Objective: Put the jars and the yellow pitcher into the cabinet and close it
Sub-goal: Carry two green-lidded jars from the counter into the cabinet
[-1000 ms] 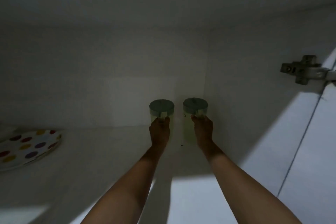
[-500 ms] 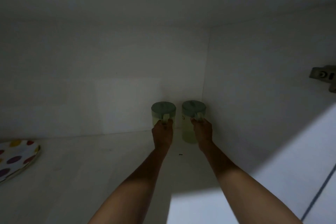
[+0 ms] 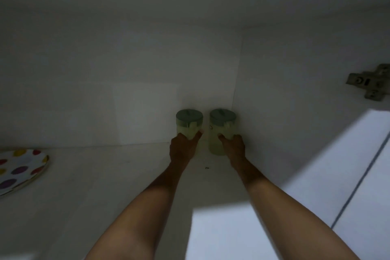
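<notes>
Two pale green jars with darker green lids stand upright, side by side, in the far right corner of the cabinet shelf. My left hand is wrapped around the lower part of the left jar. My right hand grips the lower front of the right jar, which stands close to the right cabinet wall. Both arms reach deep into the dim cabinet. No yellow pitcher is in view.
A white plate with coloured dots lies at the left edge of the shelf. A metal door hinge is fixed on the right wall. Below it shows part of the open white door.
My hands have slid lower on the jars, from near the lids to the jar bodies. The jars stay in the corner. The view has shifted slightly, showing more of the plate.
</notes>
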